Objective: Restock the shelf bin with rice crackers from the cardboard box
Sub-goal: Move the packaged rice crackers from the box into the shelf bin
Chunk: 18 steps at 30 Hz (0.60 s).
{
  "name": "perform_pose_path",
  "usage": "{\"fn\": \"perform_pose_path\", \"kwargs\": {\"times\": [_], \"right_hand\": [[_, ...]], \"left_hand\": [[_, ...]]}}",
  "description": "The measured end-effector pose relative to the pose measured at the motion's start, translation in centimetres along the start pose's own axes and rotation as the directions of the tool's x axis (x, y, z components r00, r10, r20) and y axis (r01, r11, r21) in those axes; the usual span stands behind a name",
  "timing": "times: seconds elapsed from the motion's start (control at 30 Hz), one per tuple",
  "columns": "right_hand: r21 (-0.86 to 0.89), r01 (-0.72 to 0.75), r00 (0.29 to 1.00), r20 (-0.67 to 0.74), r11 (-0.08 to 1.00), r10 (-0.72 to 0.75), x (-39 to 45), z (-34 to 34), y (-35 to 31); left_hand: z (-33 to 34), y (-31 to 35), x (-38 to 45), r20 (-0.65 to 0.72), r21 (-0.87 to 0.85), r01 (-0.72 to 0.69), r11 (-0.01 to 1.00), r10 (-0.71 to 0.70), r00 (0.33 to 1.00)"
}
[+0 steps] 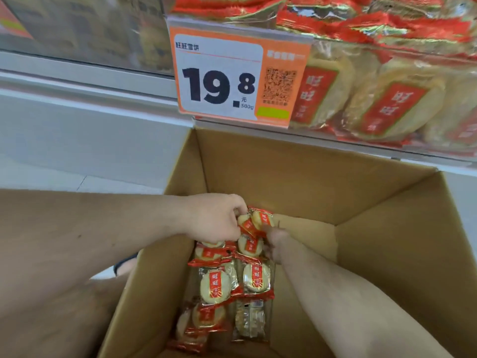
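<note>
An open cardboard box [296,177] stands below the shelf, with several red-and-clear rice cracker packets [219,282] lying along its left inner side. My left hand [214,218] reaches in from the left and grips a couple of packets [255,220] at the top of the pile. My right hand [276,241] comes in from the lower right, its fingers curled on the same bunch of packets from below. The shelf bin [387,99] at the upper right is filled with the same rice crackers behind a clear front.
An orange price tag [219,73] reading 19.8 hangs on the bin's front left corner. A white shelf ledge [77,81] runs along the left. A dark shoe [126,264] shows on the floor beside the box's left wall.
</note>
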State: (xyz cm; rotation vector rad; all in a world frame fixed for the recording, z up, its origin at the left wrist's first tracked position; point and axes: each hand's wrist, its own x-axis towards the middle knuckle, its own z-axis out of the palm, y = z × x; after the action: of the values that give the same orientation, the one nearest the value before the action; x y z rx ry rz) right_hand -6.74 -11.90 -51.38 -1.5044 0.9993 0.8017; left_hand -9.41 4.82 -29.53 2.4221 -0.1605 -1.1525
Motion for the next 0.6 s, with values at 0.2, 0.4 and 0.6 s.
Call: {"fn": "perform_pose_path", "kwargs": {"times": [0.2,0.4,0.6], "right_hand": [[0.318,-0.121,0.992,0.079,0.94,0.101,0.0,-2.3,-0.1],[0.437,-0.069,0.886,0.441,0.897,-0.147,-9.0,-4.8,0.2],[0.408,-0.048,0.613,0.733,0.912,-0.295,-13.5,-2.1,-0.3]], "left_hand": [[0.7,0.2,0.2,-0.012,-0.093,0.033,0.995,-0.035,0.999],[1.7,-0.6,0.5,-0.164,-0.469,0.052,0.881,-0.145,0.976],[1.3,0.1,0.6,-0.381,-0.625,-0.142,0.767,-0.141,0.914]]}}
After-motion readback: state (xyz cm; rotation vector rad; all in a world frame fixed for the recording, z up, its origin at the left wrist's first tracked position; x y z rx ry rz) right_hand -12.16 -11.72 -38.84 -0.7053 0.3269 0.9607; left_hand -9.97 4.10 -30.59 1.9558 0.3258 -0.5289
